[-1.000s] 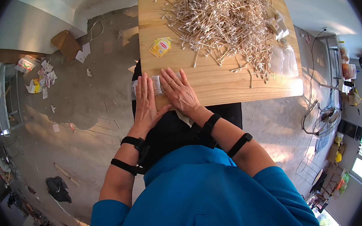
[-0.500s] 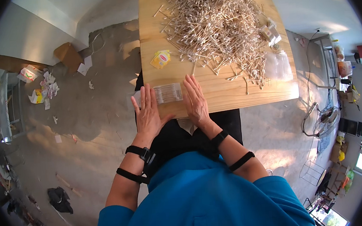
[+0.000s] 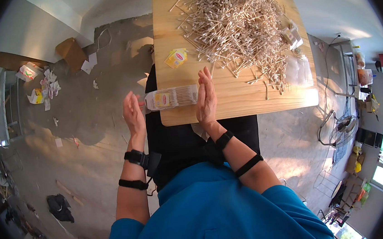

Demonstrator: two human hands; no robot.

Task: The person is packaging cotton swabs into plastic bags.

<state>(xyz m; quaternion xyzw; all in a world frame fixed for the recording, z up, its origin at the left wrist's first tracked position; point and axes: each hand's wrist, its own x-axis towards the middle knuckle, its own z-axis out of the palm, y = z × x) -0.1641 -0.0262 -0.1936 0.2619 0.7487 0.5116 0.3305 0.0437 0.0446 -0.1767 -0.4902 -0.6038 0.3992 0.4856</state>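
Note:
A clear packet of cotton swabs (image 3: 178, 96) with a yellow label lies across the left front corner of the wooden table (image 3: 240, 104), its rounded end over the edge. My right hand (image 3: 206, 97) stands on edge at the packet's right end, fingers stretched and close together. At the other end, off the table's side, my left hand (image 3: 133, 113) is upright, palm turned toward the packet, fingers extended. The left fingertips are by the rounded end; whether they touch it I cannot tell. A large heap of loose cotton swabs (image 3: 233, 22) covers the back of the table.
Yellow label cards (image 3: 176, 58) lie at the table's left. Clear plastic bags (image 3: 298, 71) and a small box (image 3: 292, 37) sit along the right edge. A fan (image 3: 335, 127) stands on the floor at right; scraps (image 3: 47, 89) and a cardboard box (image 3: 71, 54) lie at left.
My left hand has moved off the packet to the left, past the table edge, uncovering the label. My right hand has turned more on edge and stays at the packet's right end.

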